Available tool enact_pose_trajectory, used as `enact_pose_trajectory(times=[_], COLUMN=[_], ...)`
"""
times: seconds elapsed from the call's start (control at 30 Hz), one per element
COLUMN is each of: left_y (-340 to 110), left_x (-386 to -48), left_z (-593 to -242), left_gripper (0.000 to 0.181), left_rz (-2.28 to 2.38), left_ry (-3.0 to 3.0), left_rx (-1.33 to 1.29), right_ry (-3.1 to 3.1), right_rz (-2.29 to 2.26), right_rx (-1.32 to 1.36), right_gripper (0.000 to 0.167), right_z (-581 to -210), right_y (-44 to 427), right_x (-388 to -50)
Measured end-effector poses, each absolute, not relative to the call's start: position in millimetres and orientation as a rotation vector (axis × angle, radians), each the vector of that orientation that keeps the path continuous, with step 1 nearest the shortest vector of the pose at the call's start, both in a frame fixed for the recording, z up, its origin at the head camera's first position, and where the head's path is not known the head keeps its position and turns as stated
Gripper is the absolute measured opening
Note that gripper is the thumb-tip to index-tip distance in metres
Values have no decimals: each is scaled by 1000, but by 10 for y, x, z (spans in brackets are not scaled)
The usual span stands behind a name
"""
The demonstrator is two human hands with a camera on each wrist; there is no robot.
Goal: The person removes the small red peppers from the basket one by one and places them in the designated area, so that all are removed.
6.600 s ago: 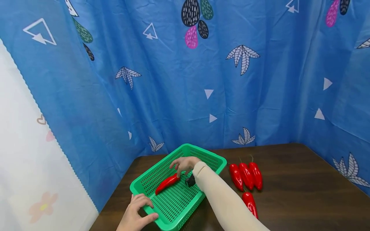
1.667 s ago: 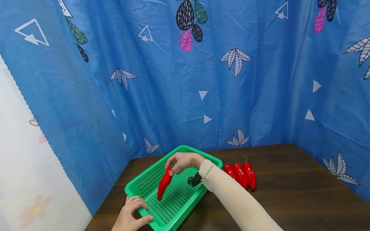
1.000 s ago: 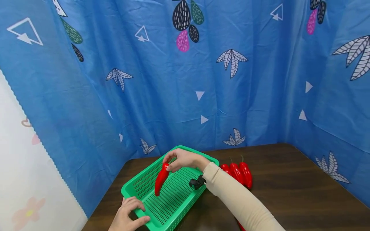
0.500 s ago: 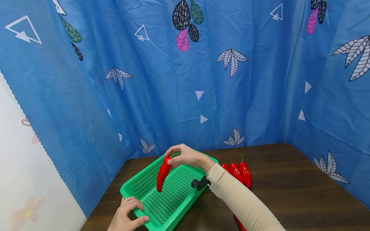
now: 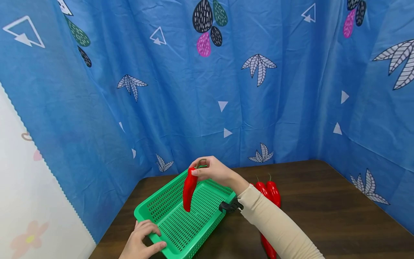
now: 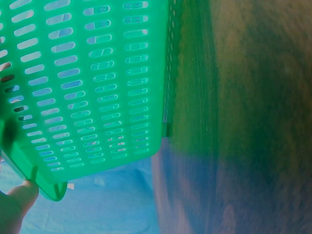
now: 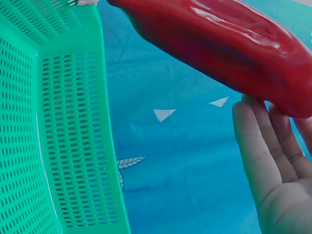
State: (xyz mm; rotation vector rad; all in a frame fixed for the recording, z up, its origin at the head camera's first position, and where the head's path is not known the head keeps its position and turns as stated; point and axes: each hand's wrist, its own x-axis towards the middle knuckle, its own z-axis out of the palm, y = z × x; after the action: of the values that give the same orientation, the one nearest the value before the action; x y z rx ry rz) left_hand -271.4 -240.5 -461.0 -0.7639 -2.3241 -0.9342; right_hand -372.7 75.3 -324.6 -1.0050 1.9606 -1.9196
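My right hand (image 5: 215,171) pinches a red chili pepper (image 5: 189,190) near its stem end and holds it, tip down, above a green plastic basket (image 5: 187,226). In the right wrist view the pepper (image 7: 219,44) crosses the top, with the fingers (image 7: 253,146) reaching it from below. At the near left corner of the basket my left hand (image 5: 142,239) grips the rim, thumb on one side of the corner. The left wrist view shows the perforated basket wall (image 6: 97,92) and part of the thumb (image 6: 22,197).
Several red peppers lie on the dark wooden table (image 5: 323,212) right of the basket: two side by side (image 5: 273,192) and one nearer (image 5: 267,246), partly behind the right sleeve (image 5: 278,225). A black wrist camera (image 5: 231,205) overhangs the basket's right rim. A blue curtain (image 5: 194,108) hangs behind.
The pepper lay in the basket at first; my right hand has taken hold of it and lifted it, lately moving up and to the right. My left hand stays on the rim.
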Motion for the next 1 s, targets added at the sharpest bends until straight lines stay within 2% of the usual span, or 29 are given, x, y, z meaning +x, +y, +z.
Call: enact_pose_trajectory(times=[0.53, 1.0], left_y=[-2406, -2402], left_x=[-2723, -2712], left_z=[-4614, -4625], left_gripper=[31, 29], left_rz=[-992, -1006], left_ry=[-2323, -2314], left_rx=[-780, -793], right_ry=[2042, 2122], right_rz=[-2026, -2026], right_rx=[-966, -795], right_gripper=[34, 37], right_z=[-3299, -3415], right_y=[1177, 1569], right_x=[-3648, -3441])
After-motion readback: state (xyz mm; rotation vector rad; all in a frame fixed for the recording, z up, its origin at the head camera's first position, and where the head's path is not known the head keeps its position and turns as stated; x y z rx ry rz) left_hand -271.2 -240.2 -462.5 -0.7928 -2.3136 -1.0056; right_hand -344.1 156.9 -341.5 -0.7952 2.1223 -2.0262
